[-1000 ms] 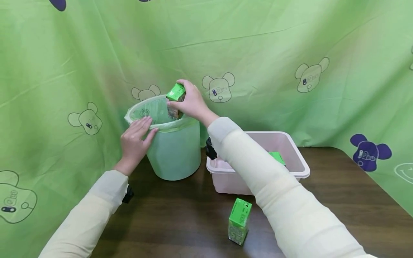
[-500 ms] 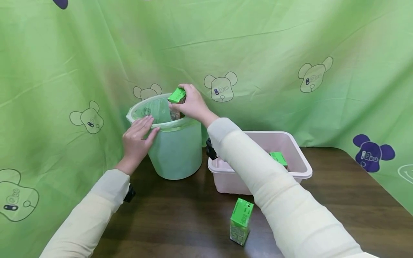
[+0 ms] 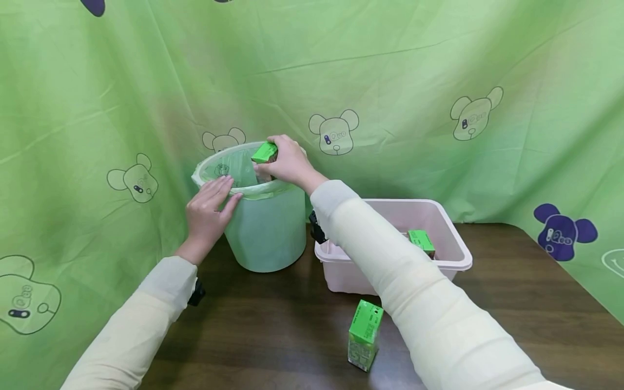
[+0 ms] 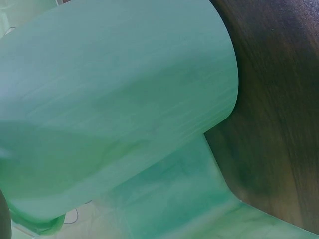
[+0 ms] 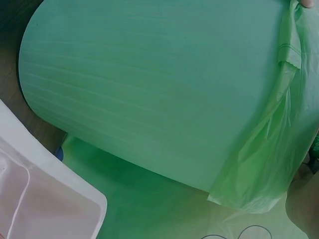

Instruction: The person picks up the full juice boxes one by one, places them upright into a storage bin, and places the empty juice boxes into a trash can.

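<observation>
My right hand [image 3: 291,161] grips a small green-topped drink carton [image 3: 265,153] over the mouth of a pale green bin [image 3: 267,233]. The carton's lower part is inside the bin, hidden behind the near rim. My left hand [image 3: 207,210] rests on the bin's near left rim, its fingers lying straight over the edge. A thin green bag [image 3: 236,167] lines the bin; in the right wrist view the folded-over bag [image 5: 269,154] hangs down the outside. Another green carton [image 3: 364,330] stands upright on the table near the front.
Right of the bin stands a pale pink plastic tub [image 3: 455,244] with a green-topped carton [image 3: 421,241] inside, partly hidden by my right sleeve. All stand on a dark wood table [image 3: 273,325]. A green printed cloth [image 3: 400,70] hangs behind and at the sides.
My right hand has come down a little, and the carton it grips sits lower in the bin. My left hand stays on the rim.
</observation>
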